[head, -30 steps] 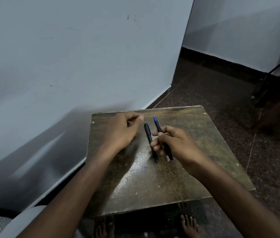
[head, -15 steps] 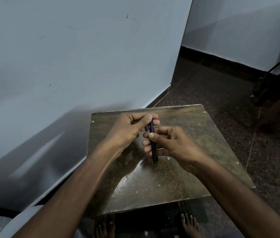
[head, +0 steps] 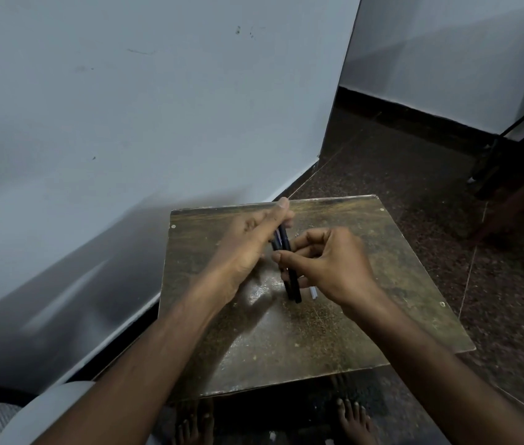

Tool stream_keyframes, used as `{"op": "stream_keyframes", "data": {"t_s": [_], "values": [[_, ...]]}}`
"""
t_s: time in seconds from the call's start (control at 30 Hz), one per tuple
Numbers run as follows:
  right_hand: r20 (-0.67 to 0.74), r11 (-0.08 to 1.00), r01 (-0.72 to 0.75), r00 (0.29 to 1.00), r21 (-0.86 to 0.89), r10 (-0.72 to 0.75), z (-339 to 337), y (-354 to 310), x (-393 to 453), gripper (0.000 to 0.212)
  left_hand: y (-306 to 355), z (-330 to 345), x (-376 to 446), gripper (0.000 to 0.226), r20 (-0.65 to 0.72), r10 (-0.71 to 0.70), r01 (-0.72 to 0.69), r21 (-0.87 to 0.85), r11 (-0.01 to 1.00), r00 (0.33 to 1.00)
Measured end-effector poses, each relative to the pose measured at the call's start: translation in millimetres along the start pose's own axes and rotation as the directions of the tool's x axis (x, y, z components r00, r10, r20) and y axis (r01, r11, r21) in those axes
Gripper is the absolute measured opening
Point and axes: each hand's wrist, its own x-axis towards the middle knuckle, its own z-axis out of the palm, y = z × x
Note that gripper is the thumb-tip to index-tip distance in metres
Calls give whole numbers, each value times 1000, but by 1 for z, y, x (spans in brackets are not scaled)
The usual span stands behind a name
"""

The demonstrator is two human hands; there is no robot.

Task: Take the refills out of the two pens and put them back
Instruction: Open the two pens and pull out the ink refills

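Both pens [head: 288, 268] held together above the small table [head: 382, 316], long axis running near to far. Right hand [head: 331, 268] pinching the near half, left hand [head: 254, 239] closed on the far tips. Looks set for pulling along that axis.

Both forearms are bare and extend forward from the lower frame, converging toward the centre. Left hand [head: 247, 242]: back facing the camera, thumb stretched forward and up, fingers curled beneath in a closed grip. Right hand [head: 334, 268]: back facing up, wrist slightly bent, fingers curled inward, thumb pressed across toward the left in a pinch. The fingertips appear almost touching, though blur prevents confirmation.
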Motion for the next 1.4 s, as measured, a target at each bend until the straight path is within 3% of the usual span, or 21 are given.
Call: {"op": "stream_keyframes", "data": {"t_s": [0.07,0.17,0.23,0.3,0.4,0.5,0.6,0.73,0.8,0.87,0.93,1.07,1.23,1.4], "values": [[-22,1000,-11,1000,-10,11,-2,2,2,17,1,0,-1,32,103,18,-10,-71,997,994],[-16,1000,-17,1000,-19,17,-2,3,3,15,-1,-3,-1,17,37,64,-64,-2,998,997],[4,999,-4,1000,-35,4,1,3,1,19,-2,-3,-1,28,-85,38,-35,44,998,996],[25,999,8,1000,-44,-7,5,3,0,20,-1,-2,-2,54,-185,23,0,125,992,982],[5,999,7,1000,-49,-6,7,2,1,20,-1,-3,0,70,-112,-18,32,126,992,993],[-52,998,14,998,-60,-17,3,2,3,18,1,-5,1,33,56,35,-36,24,999,998],[-45,998,-3,999,-67,0,2,3,5,21,-4,-7,2,16,-17,111,-109,78,991,994],[-3,996,3,1000,-93,-3,5,5,2,22,-6,-4,2,56,-184,26,-1,134,991,983],[-20,995,7,1000,-99,-9,5,4,2,20,-5,-5,2,70,-101,1,12,133,991,995],[-50,995,4,999,-98,-9,3,3,3,20,-3,-6,1,53,25,-3,1,87,996,1000],[-53,995,-1,999,-102,-4,3,3,4,20,-4,-7,3,25,40,52,-56,107,993,998],[-44,987,19,999,-162,-27,5,5,4,25,-8,-8,5,18,-120,64,-49,123,991,991],[-44,921,136,986,-366,-163,11,7,0,38,-6,-12,11,26,-320,-11,-8,-57,998,947],[36,883,96,995,-460,-89,5,12,5,26,0,-32,11,26,-419,53,-18,87,996,906]]}}
